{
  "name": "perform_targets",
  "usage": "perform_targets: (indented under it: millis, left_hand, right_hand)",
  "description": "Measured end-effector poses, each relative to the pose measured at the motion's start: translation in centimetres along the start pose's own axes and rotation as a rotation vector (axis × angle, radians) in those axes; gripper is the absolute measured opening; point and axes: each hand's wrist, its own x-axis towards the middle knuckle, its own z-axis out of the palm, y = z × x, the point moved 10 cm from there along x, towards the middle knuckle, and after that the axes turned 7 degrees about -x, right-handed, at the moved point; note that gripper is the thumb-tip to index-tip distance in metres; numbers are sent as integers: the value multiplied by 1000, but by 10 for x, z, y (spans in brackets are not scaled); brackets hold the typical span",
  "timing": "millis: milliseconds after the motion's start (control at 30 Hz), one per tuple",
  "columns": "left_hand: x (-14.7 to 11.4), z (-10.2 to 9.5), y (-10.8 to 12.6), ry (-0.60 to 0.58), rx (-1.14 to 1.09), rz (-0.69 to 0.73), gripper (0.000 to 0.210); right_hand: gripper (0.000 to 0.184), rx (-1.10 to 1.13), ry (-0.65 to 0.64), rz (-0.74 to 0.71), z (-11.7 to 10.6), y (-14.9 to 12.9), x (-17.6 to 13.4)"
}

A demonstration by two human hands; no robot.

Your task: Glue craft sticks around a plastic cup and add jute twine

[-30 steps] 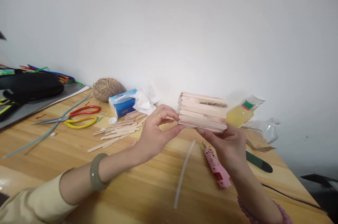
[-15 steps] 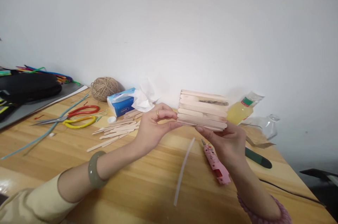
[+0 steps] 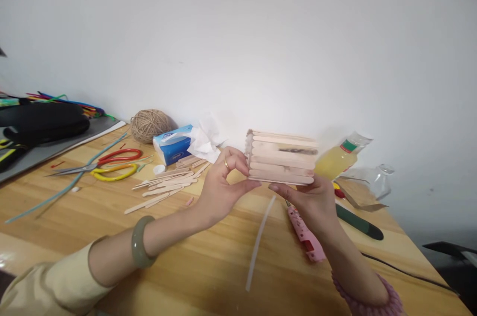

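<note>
A small box of popsicle sticks is held up above the table between both hands, its slatted side facing me with a dark mark near the upper right. My left hand grips its lower left corner, thumb along the bottom edge. Under the lower right part, my right hand is closed on the box, thumb in front and the other fingers hidden behind it. Below the right hand lies a pink glue gun, partly covered by that hand. A translucent glue stick rests on the table to its left.
Loose popsicle sticks, a blue tissue pack, a ball of twine and scissors lie to the left. A bottle of yellow liquid, a clear glass bottle and a dark green tool are at the right.
The box has turned slightly, so its left end now shows more. Both hands have shifted a little with it, the right hand moving left.
</note>
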Motion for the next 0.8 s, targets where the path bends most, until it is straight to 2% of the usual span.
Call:
perform_targets:
  millis: [100, 267, 433, 700, 800]
  left_hand:
    - [-2, 2, 0, -4, -3, 12, 20]
    - [-3, 2, 4, 14, 5, 24, 24]
    - [-5, 0, 7, 52, 15, 21, 29]
    - [-8, -4, -2, 68, -12, -33, 33]
    - [-8, -1, -8, 45, 14, -67, 33]
  right_hand:
    - [12, 14, -33, -13, 4, -3, -1]
    - [15, 3, -40, 10, 4, -3, -4]
    - [14, 2, -70, -37, 8, -5, -5]
    - [12, 7, -66, -41, 12, 0, -7]
    - [15, 41, -88, 9, 14, 4, -6]
